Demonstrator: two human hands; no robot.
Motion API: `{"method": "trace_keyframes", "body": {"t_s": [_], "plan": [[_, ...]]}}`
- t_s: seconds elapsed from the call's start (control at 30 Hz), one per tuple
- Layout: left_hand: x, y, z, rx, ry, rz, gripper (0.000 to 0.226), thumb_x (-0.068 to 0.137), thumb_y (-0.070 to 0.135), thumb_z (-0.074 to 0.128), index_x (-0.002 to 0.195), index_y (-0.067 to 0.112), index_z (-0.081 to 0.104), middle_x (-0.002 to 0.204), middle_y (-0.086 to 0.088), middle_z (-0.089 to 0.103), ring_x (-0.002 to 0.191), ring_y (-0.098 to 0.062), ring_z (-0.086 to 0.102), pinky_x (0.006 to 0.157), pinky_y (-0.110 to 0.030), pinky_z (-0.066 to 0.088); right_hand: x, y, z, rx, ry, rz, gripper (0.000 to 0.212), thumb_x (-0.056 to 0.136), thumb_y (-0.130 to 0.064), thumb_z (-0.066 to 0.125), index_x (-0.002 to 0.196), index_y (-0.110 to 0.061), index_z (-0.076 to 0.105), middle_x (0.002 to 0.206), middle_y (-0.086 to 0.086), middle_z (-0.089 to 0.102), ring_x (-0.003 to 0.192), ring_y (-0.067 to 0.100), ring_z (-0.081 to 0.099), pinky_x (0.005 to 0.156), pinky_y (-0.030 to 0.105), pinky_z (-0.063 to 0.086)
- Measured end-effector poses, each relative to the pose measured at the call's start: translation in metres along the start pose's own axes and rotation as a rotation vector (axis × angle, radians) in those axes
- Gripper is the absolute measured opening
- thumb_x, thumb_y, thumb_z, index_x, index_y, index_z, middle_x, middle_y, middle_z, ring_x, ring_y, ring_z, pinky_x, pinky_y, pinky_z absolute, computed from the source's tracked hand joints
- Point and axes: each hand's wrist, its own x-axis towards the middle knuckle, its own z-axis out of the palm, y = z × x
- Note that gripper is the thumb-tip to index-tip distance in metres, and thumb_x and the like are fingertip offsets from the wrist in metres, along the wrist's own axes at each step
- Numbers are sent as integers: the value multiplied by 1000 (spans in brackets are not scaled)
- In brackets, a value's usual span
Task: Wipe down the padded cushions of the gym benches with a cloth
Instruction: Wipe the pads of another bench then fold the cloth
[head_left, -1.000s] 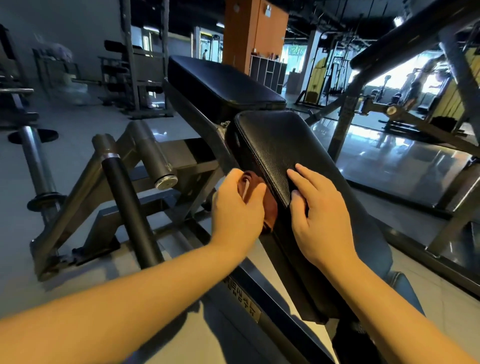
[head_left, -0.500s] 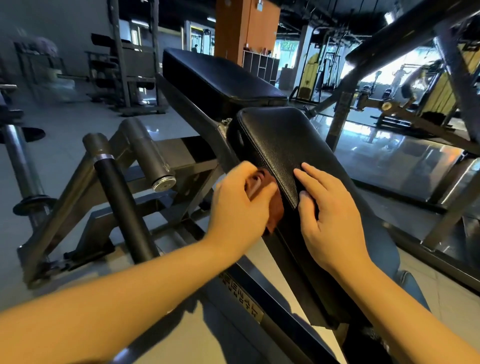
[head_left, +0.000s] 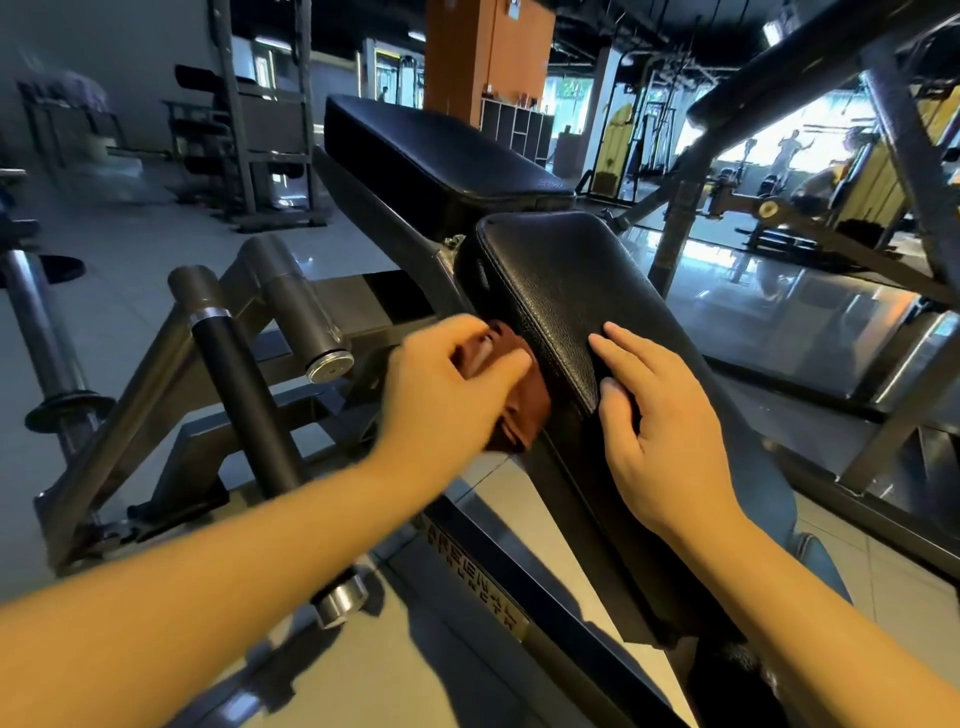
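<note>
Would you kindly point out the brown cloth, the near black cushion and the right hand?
brown cloth (head_left: 524, 413): head view, on its hanging lower fold.
near black cushion (head_left: 563, 280): head view, on its grained top face.
right hand (head_left: 672, 436): head view, on the back of the hand.

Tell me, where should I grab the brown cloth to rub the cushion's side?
Grab the bunched upper part of the cloth, coming from the left, as the left hand does. The cushion blocks the right side, and the cloth's lower end hangs loose, so gripping there would probably give little push.
</note>
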Motion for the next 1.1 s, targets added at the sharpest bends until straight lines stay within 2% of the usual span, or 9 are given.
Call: {"method": "trace_keyframes", "body": {"t_s": [0.17, 0.23, 0.37, 0.5, 0.67, 0.77, 0.87, 0.97, 1.1], "plan": [[43, -6, -22, -96, 314, -146, 11, 93, 22, 73, 97, 20, 64, 90, 7, 66, 83, 0, 64, 71, -12, 51, -1, 2, 0, 6, 1, 5, 50, 101, -38, 35, 146, -26, 55, 152, -11, 49, 142, 9, 41, 117, 36, 36], [40, -6, -17, -126, 350, -186, 15, 92, 21, 74, 101, 19, 62, 95, 3, 66, 86, -4, 64, 69, -12, 50, -1, 2, 0, 10, 1, -3, 51, 101, -39, 35, 146, -27, 55, 152, -12, 49, 142, 8, 41, 117, 38, 36], [25, -8, -8, -131, 257, -222, 26, 87, 21, 78, 108, 22, 63, 101, 4, 67, 94, -8, 66, 77, -20, 56, 0, 1, 0, 23, 0, -2, 52, 100, -41, 34, 146, -27, 55, 152, -12, 49, 142, 8, 41, 117, 37, 36], [20, -8, -13, -51, 127, -204, 21, 85, 21, 81, 104, 22, 73, 95, 7, 70, 93, -6, 67, 81, -27, 58, 0, 1, 0, 10, 1, -3, 51, 100, -39, 35, 145, -27, 56, 151, -12, 49, 141, 8, 41, 115, 32, 33], [18, -7, -13, 107, 6, -136, 19, 84, 22, 81, 101, 24, 71, 93, 10, 68, 92, -5, 63, 75, -21, 52, -1, 1, 1, 11, -4, 3, 53, 100, -40, 33, 146, -26, 56, 151, -12, 49, 141, 8, 42, 115, 33, 34], [27, -8, -14, 159, 41, -51, 12, 86, 19, 78, 96, 24, 73, 89, 13, 68, 90, -3, 64, 74, -12, 48, -1, 1, 0, 21, 4, 1, 52, 100, -40, 34, 145, -27, 56, 151, -12, 49, 141, 7, 41, 114, 32, 34], [49, -8, -18, 68, 197, -12, 10, 88, 15, 75, 96, 21, 73, 90, 13, 69, 90, 2, 64, 73, -5, 47, -1, 0, 0, 33, 11, 1, 53, 99, -42, 34, 145, -27, 57, 150, -13, 50, 140, 6, 42, 114, 33, 34], [60, -10, -18, 1, 282, -17, 11, 90, 20, 75, 99, 19, 71, 93, 9, 69, 92, -2, 65, 76, -11, 51, -1, 0, 0, 27, 10, -3, 53, 99, -41, 34, 145, -27, 57, 150, -13, 50, 140, 7, 42, 114, 32, 34], [47, -12, -12, 40, 197, -31, 14, 89, 24, 77, 100, 23, 70, 94, 10, 69, 95, -6, 65, 80, -19, 53, -1, 0, 0, 24, 5, -10, 52, 100, -40, 34, 145, -27, 56, 150, -13, 50, 140, 6, 42, 112, 29, 32]]}}
